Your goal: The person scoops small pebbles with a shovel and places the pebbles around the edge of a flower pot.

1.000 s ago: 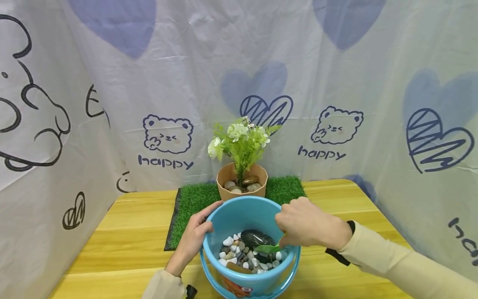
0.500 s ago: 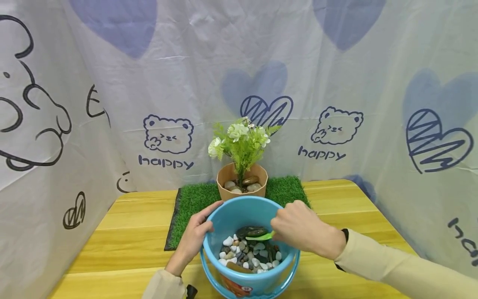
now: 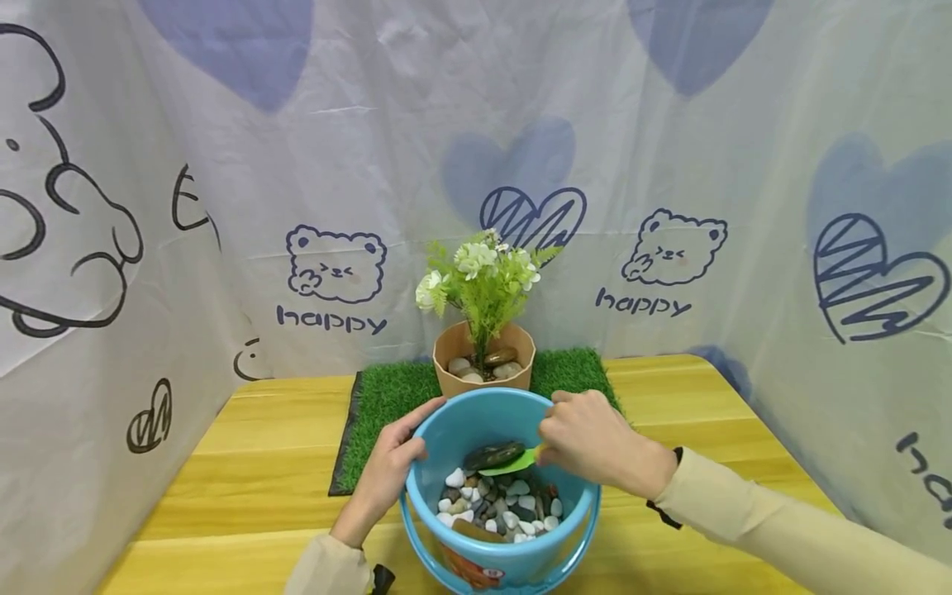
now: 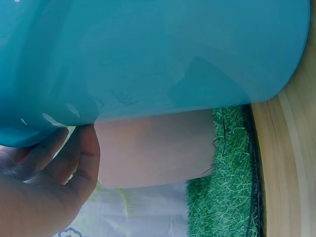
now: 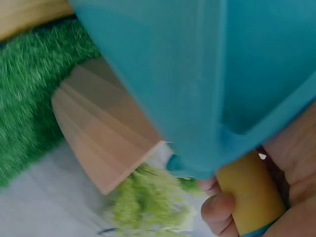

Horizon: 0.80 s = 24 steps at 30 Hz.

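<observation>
A light blue bucket (image 3: pixel 483 419) stands at the table's front with several white, grey and brown pebbles (image 3: pixel 513 504) in it. My left hand (image 3: pixel 390 463) grips its rim at the left, thumb over the edge and fingers outside, as the left wrist view (image 4: pixel 64 168) also shows from below. My right hand (image 3: pixel 595 436) is over the right rim, holding a small hand shovel by its yellow handle (image 5: pixel 249 192). The shovel's green blade (image 3: pixel 513 464) is inside the bucket, against a large dark smooth stone (image 3: pixel 491 455) that lies near the back wall.
Close behind the bucket, a tan flowerpot (image 3: pixel 483 390) with white flowers (image 3: pixel 476 260) and stones stands on an artificial grass mat (image 3: pixel 372 430). The wooden table (image 3: pixel 253 463) extends to both sides. White printed cloth (image 3: pixel 335 165) encloses the back and sides.
The right hand has moved left, carrying the shovel blade further into the bucket. The dark stone has shifted left and back, uncovering more pebbles. The left hand has stayed on the rim.
</observation>
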### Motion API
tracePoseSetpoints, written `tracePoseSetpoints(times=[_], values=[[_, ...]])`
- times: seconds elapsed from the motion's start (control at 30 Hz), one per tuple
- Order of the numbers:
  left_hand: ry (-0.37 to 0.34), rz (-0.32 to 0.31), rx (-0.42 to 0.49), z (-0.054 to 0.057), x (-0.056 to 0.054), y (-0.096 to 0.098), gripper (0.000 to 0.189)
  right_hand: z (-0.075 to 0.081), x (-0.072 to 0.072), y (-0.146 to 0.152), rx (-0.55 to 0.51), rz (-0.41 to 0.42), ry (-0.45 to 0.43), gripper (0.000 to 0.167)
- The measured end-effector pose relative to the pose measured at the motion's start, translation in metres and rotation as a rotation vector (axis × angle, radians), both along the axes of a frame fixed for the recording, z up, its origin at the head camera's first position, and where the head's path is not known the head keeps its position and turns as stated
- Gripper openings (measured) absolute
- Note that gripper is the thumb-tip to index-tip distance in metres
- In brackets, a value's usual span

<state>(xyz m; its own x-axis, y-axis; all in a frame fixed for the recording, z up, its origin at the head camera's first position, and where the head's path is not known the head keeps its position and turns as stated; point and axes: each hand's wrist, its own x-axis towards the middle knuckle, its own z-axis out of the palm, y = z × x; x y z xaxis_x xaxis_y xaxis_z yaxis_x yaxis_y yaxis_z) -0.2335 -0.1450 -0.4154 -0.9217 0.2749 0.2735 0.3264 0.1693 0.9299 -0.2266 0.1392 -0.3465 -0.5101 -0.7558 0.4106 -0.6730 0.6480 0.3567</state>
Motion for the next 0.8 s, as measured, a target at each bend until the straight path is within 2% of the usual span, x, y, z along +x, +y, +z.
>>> tracePoseSetpoints(times=[0.13, 0.23, 0.5, 0.8], values=[[-0.017, -0.019, 0.008, -0.001, 0.0, 0.0, 0.068, -0.005, -0.008, 0.003, -0.026, 0.008, -0.079, 0.039], [-0.01, -0.02, 0.008, -0.001, 0.0, 0.001, 0.068, -0.006, -0.011, 0.003, -0.036, 0.016, -0.094, 0.034], [0.001, -0.016, 0.01, 0.0, 0.0, 0.0, 0.067, -0.009, -0.018, 0.006, -0.113, 0.078, -0.046, 0.025], [-0.012, -0.008, 0.022, 0.001, 0.0, 0.0, 0.068, -0.01, -0.032, 0.011, -0.162, 0.172, 0.03, 0.027]])
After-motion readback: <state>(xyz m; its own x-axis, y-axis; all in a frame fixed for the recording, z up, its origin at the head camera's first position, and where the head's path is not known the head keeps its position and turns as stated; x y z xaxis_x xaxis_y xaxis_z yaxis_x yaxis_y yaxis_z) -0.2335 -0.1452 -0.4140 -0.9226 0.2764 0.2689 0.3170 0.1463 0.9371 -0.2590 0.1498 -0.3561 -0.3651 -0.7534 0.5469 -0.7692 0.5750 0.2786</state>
